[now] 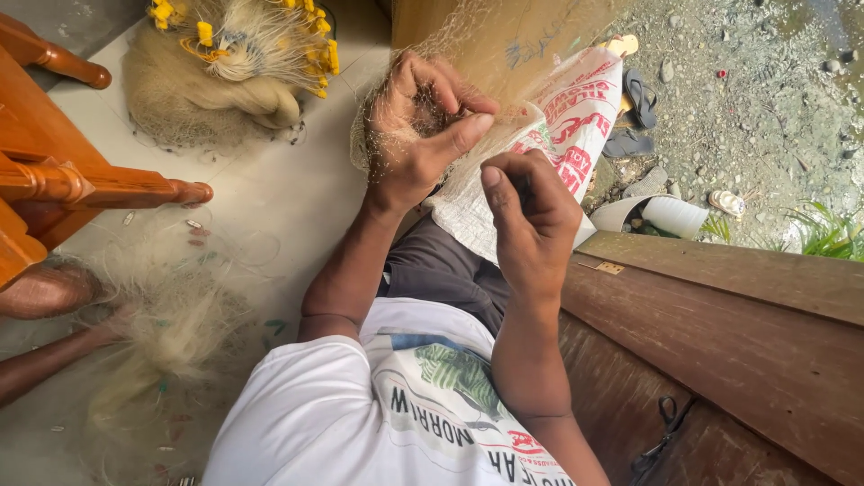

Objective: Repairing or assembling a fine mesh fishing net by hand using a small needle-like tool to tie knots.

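Now you are working a fishing net (468, 54) between both hands.
Your left hand (418, 135) bunches the fine mesh at about eleven o'clock, fingers curled and thumb pressed over it; your right hand (531, 211), at one o'clock, is closed with fingertips pinched, on what I cannot tell. The net drapes over a white sack (558, 135). The next move, I judge, calls for steady tension and careful fingertip work.
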